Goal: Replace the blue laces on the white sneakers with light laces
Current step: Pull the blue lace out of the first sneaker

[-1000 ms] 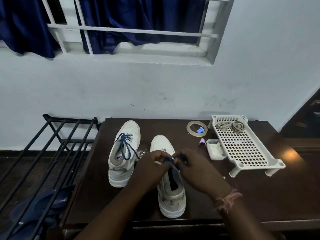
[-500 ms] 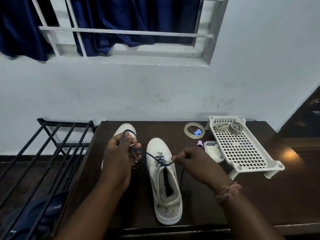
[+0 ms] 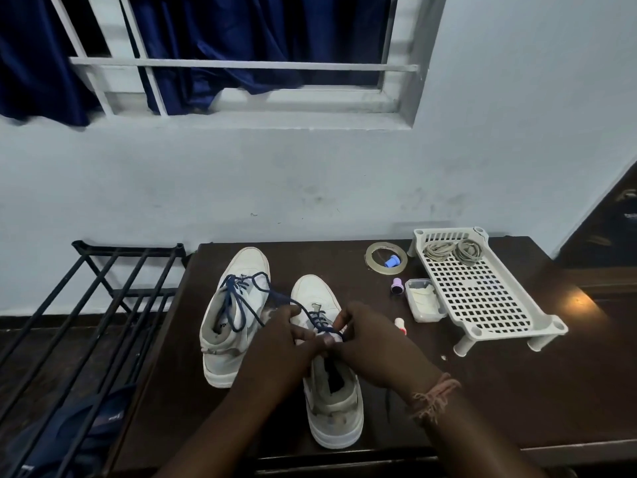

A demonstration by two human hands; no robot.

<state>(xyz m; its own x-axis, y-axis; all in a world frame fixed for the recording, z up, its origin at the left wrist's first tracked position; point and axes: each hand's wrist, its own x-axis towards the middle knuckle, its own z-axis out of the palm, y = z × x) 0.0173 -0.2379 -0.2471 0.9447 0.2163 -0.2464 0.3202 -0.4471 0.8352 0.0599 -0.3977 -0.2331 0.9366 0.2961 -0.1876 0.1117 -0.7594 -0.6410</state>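
Note:
Two white sneakers stand toes-away on the dark table (image 3: pixel 499 391). The left sneaker (image 3: pixel 238 305) has a loose blue lace (image 3: pixel 241 294) lying over its tongue. The right sneaker (image 3: pixel 327 391) still carries a blue lace (image 3: pixel 319 320) in its front eyelets. My left hand (image 3: pixel 279 343) and my right hand (image 3: pixel 375 343) meet over its tongue, fingers pinching that lace; a strand runs from them up toward the left sneaker. Two coils of light laces (image 3: pixel 451 251) lie in the white perforated tray (image 3: pixel 482 305) at the right.
A tape roll (image 3: pixel 370 257) with a blue cap (image 3: pixel 393 262) inside, a small purple bottle (image 3: pixel 396 286) and a small white tub (image 3: pixel 424 300) lie left of the tray. A black metal rack (image 3: pixel 89 305) stands left of the table. The wall is just behind.
My left hand has come back from the left sneaker's toe to the right sneaker's tongue, meeting my right hand. The pulled lace strand now lies slack across the left sneaker.

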